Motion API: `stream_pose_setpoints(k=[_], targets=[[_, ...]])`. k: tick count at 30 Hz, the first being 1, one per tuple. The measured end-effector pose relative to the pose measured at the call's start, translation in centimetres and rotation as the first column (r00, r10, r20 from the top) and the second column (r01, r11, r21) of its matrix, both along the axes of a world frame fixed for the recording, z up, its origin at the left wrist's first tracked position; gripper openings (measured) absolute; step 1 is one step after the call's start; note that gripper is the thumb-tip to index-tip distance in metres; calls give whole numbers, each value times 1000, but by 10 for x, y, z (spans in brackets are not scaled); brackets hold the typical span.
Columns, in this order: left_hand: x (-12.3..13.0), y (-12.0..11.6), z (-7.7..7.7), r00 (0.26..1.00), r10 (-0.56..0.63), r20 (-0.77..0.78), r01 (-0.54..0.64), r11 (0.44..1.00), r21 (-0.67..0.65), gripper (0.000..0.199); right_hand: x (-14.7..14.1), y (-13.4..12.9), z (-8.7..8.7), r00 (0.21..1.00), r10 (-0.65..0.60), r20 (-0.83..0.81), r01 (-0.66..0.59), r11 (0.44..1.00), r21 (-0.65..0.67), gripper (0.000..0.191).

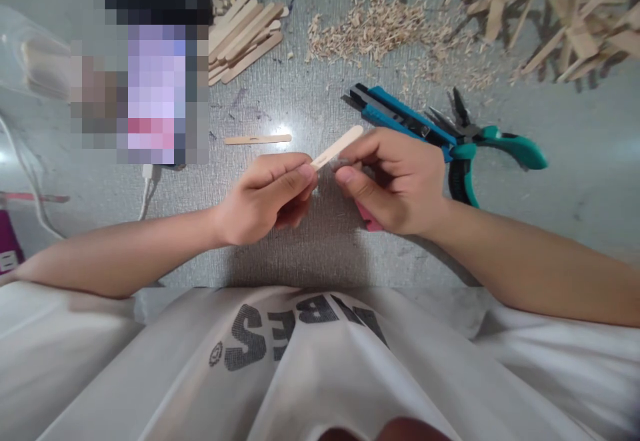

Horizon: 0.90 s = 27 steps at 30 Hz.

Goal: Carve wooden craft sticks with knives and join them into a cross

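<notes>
My left hand (273, 194) is closed around the lower end of a wooden craft stick (343, 144), pinching it between thumb and fingers. The stick slants up to the right and has a small dark mark or slit near the thumb. Close beside it, my right hand (390, 177) has its fingers curled and thumb near the index finger; what they hold, if anything, is too small to make out. A pink object (370, 217) shows partly under the right palm. Another marked craft stick (257, 139) lies flat on the table beyond my left hand.
Behind my right hand lie a blue utility knife (400, 117) and green-handled pliers (515, 147). Wood shavings (380, 27), a stack of craft sticks (250, 34) and a heap of loose sticks (565, 14) are farther back. A phone (155, 94) with a white cable (147, 191) is at left.
</notes>
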<state>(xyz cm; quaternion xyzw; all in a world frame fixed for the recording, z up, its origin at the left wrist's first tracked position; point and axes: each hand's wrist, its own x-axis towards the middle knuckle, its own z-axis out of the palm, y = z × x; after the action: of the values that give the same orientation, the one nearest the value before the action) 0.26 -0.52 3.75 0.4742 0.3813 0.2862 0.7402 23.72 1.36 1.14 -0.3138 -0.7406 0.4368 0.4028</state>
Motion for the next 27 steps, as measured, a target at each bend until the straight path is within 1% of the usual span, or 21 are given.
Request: stream_pose_setpoints(k=[2, 5, 7, 9, 11, 15, 19, 21, 23, 27], targets=[[-1, 0, -1, 999, -36, 0, 36, 998, 59, 42, -1, 0, -2, 1000, -28, 8, 28, 1000, 14, 19], [-3, 0, -1, 995, -96, -21, 98, 987, 131, 44, -4, 1, -3, 997, -19, -72, 24, 997, 72, 19], [-4, 0, -1, 991, -121, -51, 127, 982, 141, 41, -5, 2, -3, 995, 19, -102, -7, 994, 109, 17], [-4, 1, 0, 988, -138, -75, 147, 979, 143, 41, -5, 0, -1, 995, 32, -97, -23, 995, 101, 17], [-4, 1, 1, 983, -157, -100, 171, 974, 150, 45, -4, -4, 1, 997, 21, -81, -18, 999, 36, 16], [-2, 2, 4, 972, -180, -151, 202, 968, 146, 49, -3, -12, 8, 999, 24, -34, -29, 986, -165, 13], [0, 3, 7, 970, -170, -177, 198, 967, 159, 50, -5, -14, 15, 995, 32, -94, -59, 951, -304, 15], [1, 3, 7, 968, -165, -191, 200, 963, 179, 49, -7, -13, 18, 994, 17, -112, -62, 908, -414, 18], [1, 3, 6, 964, -156, -214, 200, 959, 199, 49, -8, -12, 21, 993, 6, -117, -67, 853, -517, 21], [1, 1, 4, 957, -147, -249, 204, 954, 220, 50, -10, -10, 26, 990, 8, -138, -95, 764, -638, 25]])
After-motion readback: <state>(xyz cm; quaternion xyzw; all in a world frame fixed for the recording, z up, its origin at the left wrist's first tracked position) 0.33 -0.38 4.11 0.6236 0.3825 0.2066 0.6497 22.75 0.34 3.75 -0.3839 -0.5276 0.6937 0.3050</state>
